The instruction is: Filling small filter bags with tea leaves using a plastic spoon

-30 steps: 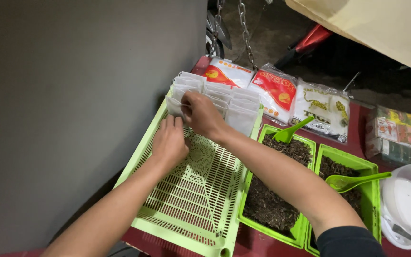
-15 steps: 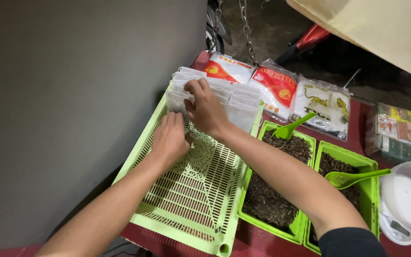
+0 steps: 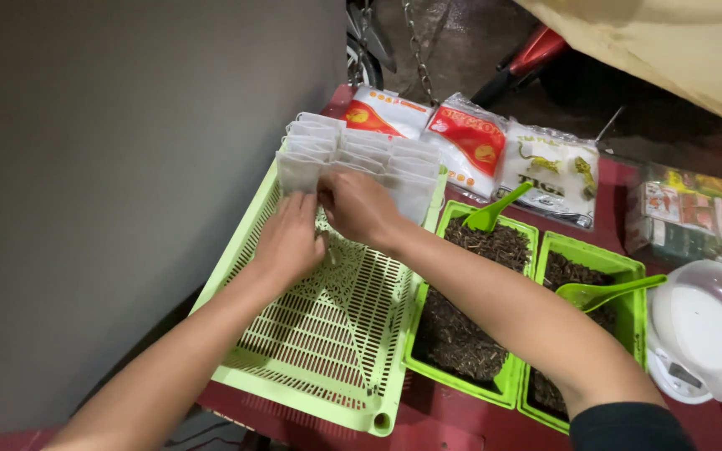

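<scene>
sachets [image 3: 353,154] crowd tray [image 3: 327,334] far edge; both hands seemingly pinch them, near half bare.

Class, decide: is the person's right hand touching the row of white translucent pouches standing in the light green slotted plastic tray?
Touching. The head view shows the right hand with fingertips pressed against the white pouches at the tray's far end.

The lime green tray [image 3: 327,334] looks like hard plastic with a perforated lattice bottom and a slight sheen, same plastic as the two green tubs [image 3: 528,392] and scoops [image 3: 495,213], while the little white bags [image 3: 361,159] look like thin, matt, papery mesh. The packets [image 3: 470,142] behind are glossy, crinkly plastic film, the stuff in the tubs is dry, rough and dark, and the counter [image 3: 461,426] is a smooth dark red.
</scene>
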